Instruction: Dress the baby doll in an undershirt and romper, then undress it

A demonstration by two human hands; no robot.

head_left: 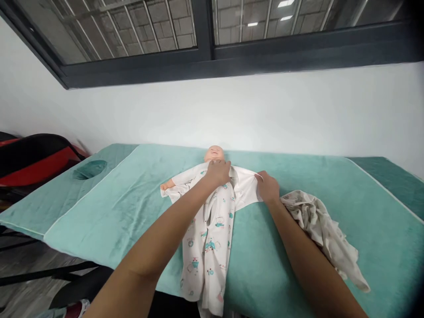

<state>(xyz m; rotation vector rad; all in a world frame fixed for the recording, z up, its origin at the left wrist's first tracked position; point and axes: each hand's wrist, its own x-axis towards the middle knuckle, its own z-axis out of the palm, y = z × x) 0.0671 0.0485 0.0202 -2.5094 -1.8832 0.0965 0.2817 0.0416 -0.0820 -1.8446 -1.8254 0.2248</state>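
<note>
A baby doll [214, 153] lies on its back on the green-covered table, its head toward the wall. It has on a white baby romper [212, 245] with a small teal and pink print; the legs hang toward the table's front edge. My left hand [218, 173] is closed at the romper's neckline, just below the doll's chin. With my right hand [267, 187] I pinch the edge of a plain white flap or sleeve of the romper [247, 187], pulled out to the right. The doll's hand [167, 184] shows at the left cuff; its other arm is hidden.
A crumpled off-white cloth [318, 216] lies to the right, beside my right forearm. The green table cover [109, 212] has a round hole [90, 169] near its left end. Black and red chairs [36, 161] stand at the left, and a wall with a window runs behind.
</note>
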